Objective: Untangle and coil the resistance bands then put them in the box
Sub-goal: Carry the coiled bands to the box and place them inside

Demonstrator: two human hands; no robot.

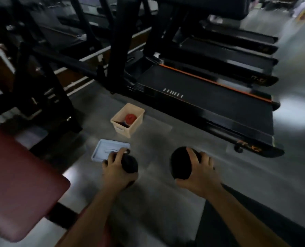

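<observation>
My left hand grips a black coiled band above the floor, just in front of a pale blue lid. My right hand grips a second, larger black coiled band. Both hands are held apart at the same height. A beige box stands open on the grey floor beyond the lid, with a red coiled band and something dark inside it. The picture is blurred, so the bands' details are unclear.
A black treadmill with an orange stripe lies right of the box, with more treadmills behind it. A dark red padded bench fills the lower left. Black machine frames stand at the left and back.
</observation>
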